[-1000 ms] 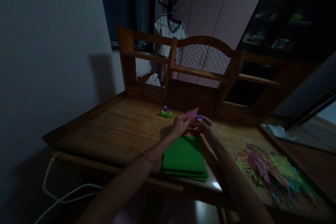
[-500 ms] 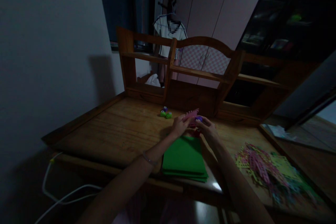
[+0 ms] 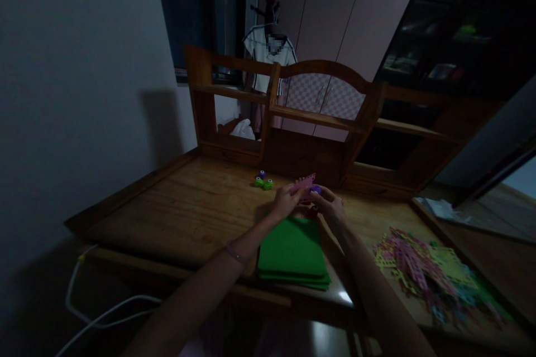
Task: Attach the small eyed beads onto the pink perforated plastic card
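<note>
In my left hand is a thin pink sheet with a notched edge, pinched between thumb and fingers and tilted up. My right hand grips a small purple piece against the sheet's right side; whether the two are joined I cannot tell. Just below the hands a dark red piece shows in part. Nearest to me lies a stack of green sheets, under and in front of my wrists. Beyond my left hand sit green pieces with eye-like tops and a purple one.
A heap of pink, yellow and green perforated strips covers the desk's right side. Along the back stands a wooden shelf unit. A white cable hangs off the front left edge. The room is dim.
Both hands stay almost where they were, still holding the pink sheet and purple piece together. The whole view has shifted very slightly.
</note>
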A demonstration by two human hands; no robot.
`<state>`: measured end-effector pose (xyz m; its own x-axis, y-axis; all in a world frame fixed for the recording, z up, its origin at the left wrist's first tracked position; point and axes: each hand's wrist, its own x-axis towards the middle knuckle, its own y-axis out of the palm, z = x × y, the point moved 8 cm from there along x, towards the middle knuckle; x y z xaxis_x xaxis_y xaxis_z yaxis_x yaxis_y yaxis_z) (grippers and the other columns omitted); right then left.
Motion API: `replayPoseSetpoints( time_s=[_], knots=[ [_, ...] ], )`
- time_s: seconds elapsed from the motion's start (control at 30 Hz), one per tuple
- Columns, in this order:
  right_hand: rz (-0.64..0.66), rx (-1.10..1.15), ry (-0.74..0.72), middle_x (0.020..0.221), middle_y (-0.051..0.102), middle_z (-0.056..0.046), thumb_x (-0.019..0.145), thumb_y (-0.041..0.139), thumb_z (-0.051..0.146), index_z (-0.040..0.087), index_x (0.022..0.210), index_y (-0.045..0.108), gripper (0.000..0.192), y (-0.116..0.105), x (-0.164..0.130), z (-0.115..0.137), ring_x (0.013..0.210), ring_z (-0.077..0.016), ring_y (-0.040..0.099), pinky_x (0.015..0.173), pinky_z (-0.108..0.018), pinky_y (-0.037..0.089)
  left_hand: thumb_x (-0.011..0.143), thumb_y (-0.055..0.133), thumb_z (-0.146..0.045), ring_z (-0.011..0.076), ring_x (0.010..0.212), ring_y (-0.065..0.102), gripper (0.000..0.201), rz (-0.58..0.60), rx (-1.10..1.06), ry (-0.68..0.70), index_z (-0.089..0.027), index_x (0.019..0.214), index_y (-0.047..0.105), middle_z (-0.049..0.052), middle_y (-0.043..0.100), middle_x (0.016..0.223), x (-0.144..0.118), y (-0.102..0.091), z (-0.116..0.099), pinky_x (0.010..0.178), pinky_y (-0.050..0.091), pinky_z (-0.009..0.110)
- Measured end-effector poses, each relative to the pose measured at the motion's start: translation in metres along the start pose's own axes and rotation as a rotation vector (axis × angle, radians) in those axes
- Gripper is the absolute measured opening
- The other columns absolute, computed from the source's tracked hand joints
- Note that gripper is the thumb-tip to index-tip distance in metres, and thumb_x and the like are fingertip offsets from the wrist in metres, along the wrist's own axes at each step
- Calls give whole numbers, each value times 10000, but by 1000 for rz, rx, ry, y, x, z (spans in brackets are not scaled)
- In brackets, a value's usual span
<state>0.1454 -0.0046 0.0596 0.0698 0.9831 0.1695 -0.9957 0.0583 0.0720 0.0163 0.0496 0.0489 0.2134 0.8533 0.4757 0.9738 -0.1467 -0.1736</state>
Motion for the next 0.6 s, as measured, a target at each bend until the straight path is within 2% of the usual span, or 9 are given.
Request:
replayPoseSetpoints(
  time_s=[0.17, 0.27, 0.4, 0.5, 0.6],
  knots=[
    [-54, 77, 40, 983, 629, -67, 657, 717, 410, 207, 1069, 605, 473, -1, 3, -7, 809, -197, 607, 639, -261, 453, 812, 497, -528, 144, 662, 573, 466, -105, 66, 6, -100, 868, 672, 60, 645, 747, 2, -9, 4, 596, 425, 225],
    [-29, 91, 44, 1008, 622, -67, 670, 711, 398, 214, 1079, 599, 462, 0, 1, -3, 840, -205, 612, 655, -259, 456, 801, 498, -549, 132, 616, 548, 480, -153, 105, -7, -99, 788, 663, 44, 614, 670, 2, -13, 5, 556, 396, 216],
    [16, 49, 8, 1005, 619, -68, 712, 685, 375, 201, 1076, 604, 412, 4, -2, 2, 819, -179, 607, 655, -242, 448, 806, 487, -551, 127, 602, 535, 485, -135, 126, 15, -100, 753, 656, 42, 596, 647, 2, -11, 2, 541, 381, 214],
    [-26, 12, 7, 959, 631, -73, 682, 703, 400, 193, 1063, 613, 442, 1, 1, -3, 760, -181, 605, 609, -247, 444, 814, 483, -539, 136, 642, 550, 477, -106, 96, 9, -100, 830, 670, 57, 627, 721, 2, -9, 3, 586, 410, 224],
    [-25, 21, -3, 973, 629, -75, 667, 713, 400, 191, 1062, 612, 458, 0, 5, -6, 772, -187, 603, 629, -257, 449, 820, 486, -526, 144, 685, 565, 467, -85, 57, 22, -105, 894, 673, 62, 644, 781, 2, -7, 2, 630, 428, 230]
  ],
)
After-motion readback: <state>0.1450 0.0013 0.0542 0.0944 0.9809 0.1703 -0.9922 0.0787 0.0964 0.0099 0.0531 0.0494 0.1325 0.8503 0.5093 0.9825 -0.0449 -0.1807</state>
